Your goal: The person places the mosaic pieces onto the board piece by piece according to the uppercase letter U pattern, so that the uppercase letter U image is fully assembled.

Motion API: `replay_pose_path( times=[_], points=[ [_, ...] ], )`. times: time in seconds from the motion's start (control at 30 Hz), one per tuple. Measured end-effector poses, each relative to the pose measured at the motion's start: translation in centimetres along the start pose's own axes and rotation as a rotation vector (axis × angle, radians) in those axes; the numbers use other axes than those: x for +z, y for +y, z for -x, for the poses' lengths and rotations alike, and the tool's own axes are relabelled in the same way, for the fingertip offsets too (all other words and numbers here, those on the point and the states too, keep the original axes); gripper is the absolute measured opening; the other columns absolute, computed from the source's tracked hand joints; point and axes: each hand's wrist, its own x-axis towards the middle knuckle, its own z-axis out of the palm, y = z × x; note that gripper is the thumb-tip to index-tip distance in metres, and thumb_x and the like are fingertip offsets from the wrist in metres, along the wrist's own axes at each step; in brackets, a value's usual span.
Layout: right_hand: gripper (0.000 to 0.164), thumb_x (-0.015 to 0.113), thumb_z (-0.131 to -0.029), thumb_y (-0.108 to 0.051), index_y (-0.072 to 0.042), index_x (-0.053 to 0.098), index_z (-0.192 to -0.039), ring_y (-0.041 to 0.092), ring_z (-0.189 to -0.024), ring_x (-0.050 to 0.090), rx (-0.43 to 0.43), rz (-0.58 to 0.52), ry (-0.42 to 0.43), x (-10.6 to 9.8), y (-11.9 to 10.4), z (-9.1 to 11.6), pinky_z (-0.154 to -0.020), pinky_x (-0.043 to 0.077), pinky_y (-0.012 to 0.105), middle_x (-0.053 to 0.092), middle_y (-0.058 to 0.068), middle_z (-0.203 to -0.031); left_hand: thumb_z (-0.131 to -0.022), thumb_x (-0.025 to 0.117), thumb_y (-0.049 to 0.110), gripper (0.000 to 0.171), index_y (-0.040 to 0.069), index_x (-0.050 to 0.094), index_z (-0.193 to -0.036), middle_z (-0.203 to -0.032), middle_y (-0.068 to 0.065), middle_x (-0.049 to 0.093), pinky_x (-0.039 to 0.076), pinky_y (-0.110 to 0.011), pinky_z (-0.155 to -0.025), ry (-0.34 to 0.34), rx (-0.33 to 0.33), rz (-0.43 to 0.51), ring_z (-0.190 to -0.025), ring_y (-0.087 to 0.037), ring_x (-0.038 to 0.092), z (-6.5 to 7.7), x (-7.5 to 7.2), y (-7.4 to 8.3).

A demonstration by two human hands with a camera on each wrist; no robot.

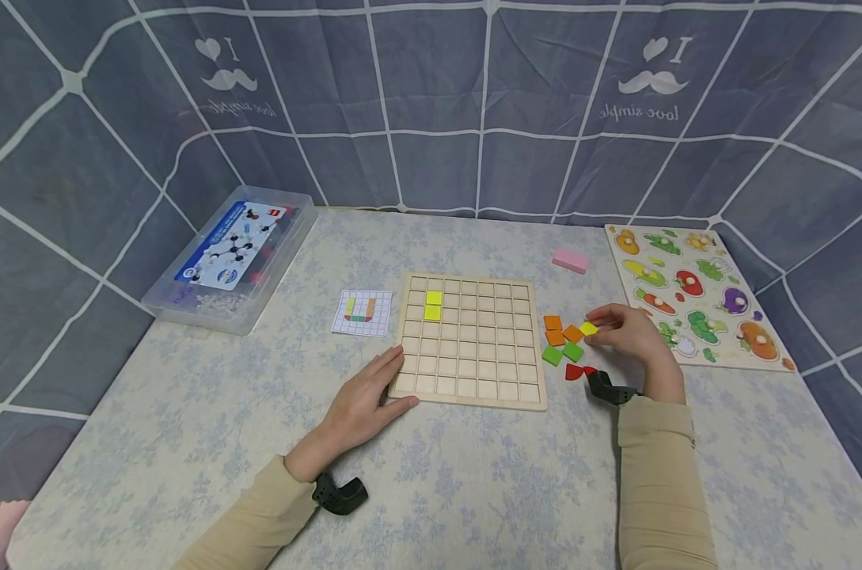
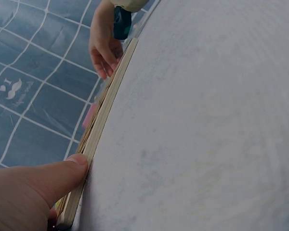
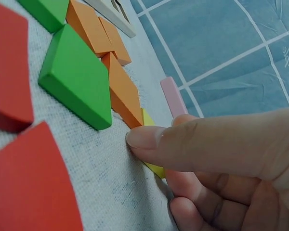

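A wooden grid board lies in the middle, with two yellow square tiles one above the other in its upper left cells. At its lower left corner rests my left hand, fingers along the left side and thumb against the front edge. Right of the board, my right hand pinches a yellow tile between thumb and fingers; the thumb partly hides it. Beside that tile lie several orange tiles, two green tiles and two red curved pieces.
A card with a coloured U pattern lies left of the board. At the back left stands a clear plastic box. A pink block sits behind the loose tiles, and a vegetable puzzle board lies far right.
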Motion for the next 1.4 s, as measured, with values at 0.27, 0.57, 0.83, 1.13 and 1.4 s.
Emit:
replay_pose_path(
  times=[0.27,0.57,0.83,1.13,1.4],
  points=[
    [0.042,0.07,-0.083,-0.014,0.003,0.058,-0.12,0.031,-0.094,0.05,0.002,0.021,0.014,-0.2,-0.2,0.2,-0.077,0.042,0.035,0.058,0.023,-0.113,-0.087,0.067,0.033,0.071,-0.011,0.041,-0.136,-0.145,-0.02,0.037,0.031,-0.045,-0.107,-0.004,-0.005,0.006,-0.134,-0.033,0.032,0.0,0.0,0.0],
    [0.042,0.069,-0.084,-0.016,0.003,0.058,-0.12,0.03,-0.093,0.047,-0.002,0.05,0.034,-0.7,-0.7,0.3,-0.075,0.041,0.035,0.056,0.021,-0.11,-0.087,0.067,0.033,0.071,-0.011,0.041,-0.136,-0.145,-0.02,0.037,0.031,-0.045,-0.107,-0.008,-0.008,0.009,-0.134,-0.033,0.032,0.0,0.0,0.1],
    [0.039,0.068,-0.086,-0.021,-0.002,0.061,-0.119,0.036,-0.107,0.047,-0.05,0.027,0.057,-0.3,-2.8,0.3,-0.086,0.044,0.048,0.054,0.022,-0.119,-0.086,0.067,0.033,0.072,-0.011,0.041,-0.136,-0.145,-0.019,0.037,0.033,-0.046,-0.106,-0.008,-0.007,0.005,-0.134,-0.033,0.033,0.0,0.0,0.0],
    [0.03,0.066,-0.088,-0.01,0.0,0.063,-0.115,0.035,-0.109,0.052,-0.276,-0.03,0.078,1.5,-6.6,0.2,-0.091,0.045,0.047,0.06,0.02,-0.115,-0.087,0.067,0.035,0.072,-0.01,0.041,-0.137,-0.146,-0.019,0.036,0.033,-0.045,-0.106,-0.022,-0.018,0.007,-0.134,-0.033,0.032,0.0,-0.1,0.0],
    [0.026,0.067,-0.087,-0.009,-0.004,0.067,-0.112,0.03,-0.107,0.055,-0.409,-0.04,0.054,4.7,-10.5,0.1,-0.088,0.048,0.041,0.063,0.012,-0.114,-0.087,0.066,0.035,0.071,-0.01,0.042,-0.136,-0.145,-0.019,0.037,0.033,-0.045,-0.106,-0.017,-0.017,0.011,-0.134,-0.033,0.033,0.0,-0.1,0.0]
  ],
)
